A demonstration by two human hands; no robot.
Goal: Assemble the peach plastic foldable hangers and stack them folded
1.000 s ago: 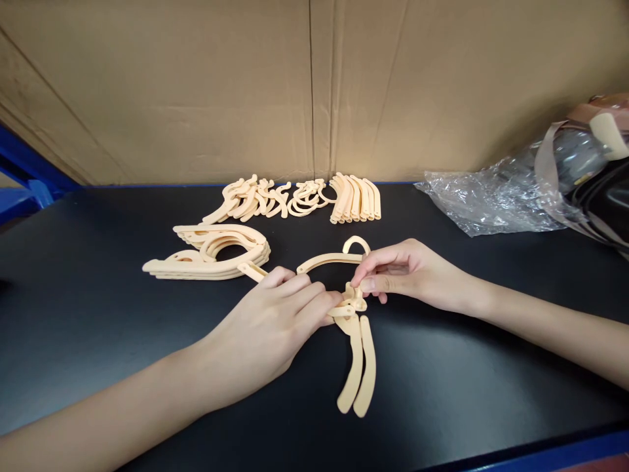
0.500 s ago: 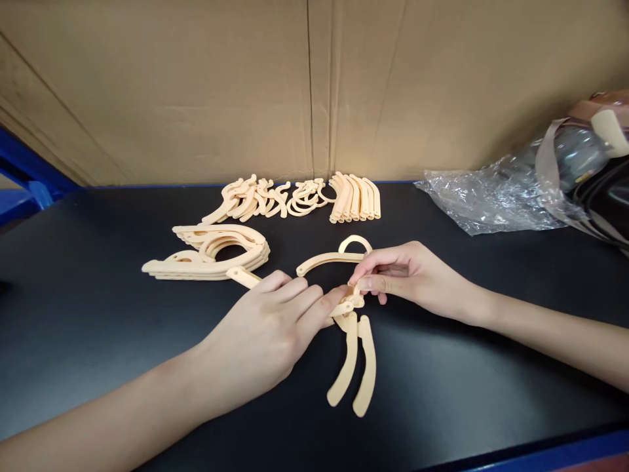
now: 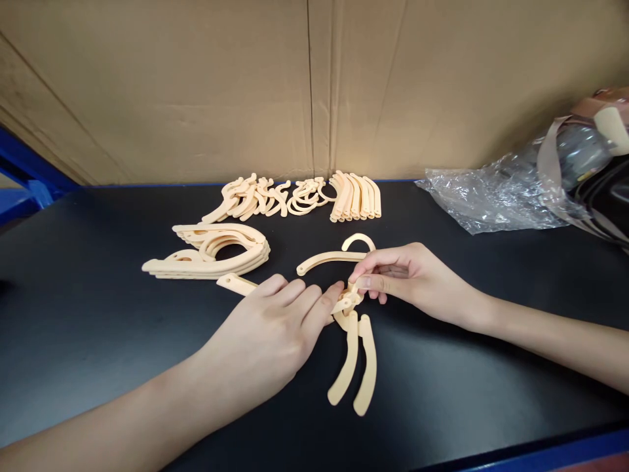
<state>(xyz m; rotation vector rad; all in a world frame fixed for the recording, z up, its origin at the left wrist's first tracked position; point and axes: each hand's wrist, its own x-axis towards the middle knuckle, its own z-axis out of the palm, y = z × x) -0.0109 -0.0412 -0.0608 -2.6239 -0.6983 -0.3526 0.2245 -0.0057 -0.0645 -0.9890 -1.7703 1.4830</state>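
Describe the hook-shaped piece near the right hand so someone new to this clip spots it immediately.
On the black table, find the right hand, reaching in from the right edge. Just left of its fingers lies a long cream bar, and the hook-shaped piece arches just beyond that bar's right end. Its tight, thin curl sets it apart from the bar's shallow bend.

Smooth matt plas. hanger pcs, satin tabletop, matt cardbd, glossy crinkly wrap

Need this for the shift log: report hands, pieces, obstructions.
Left hand and right hand gripping cream pieces, contact partly hidden. Two strips splayed on near side. Hook just beyond right hand, possibly crowding.
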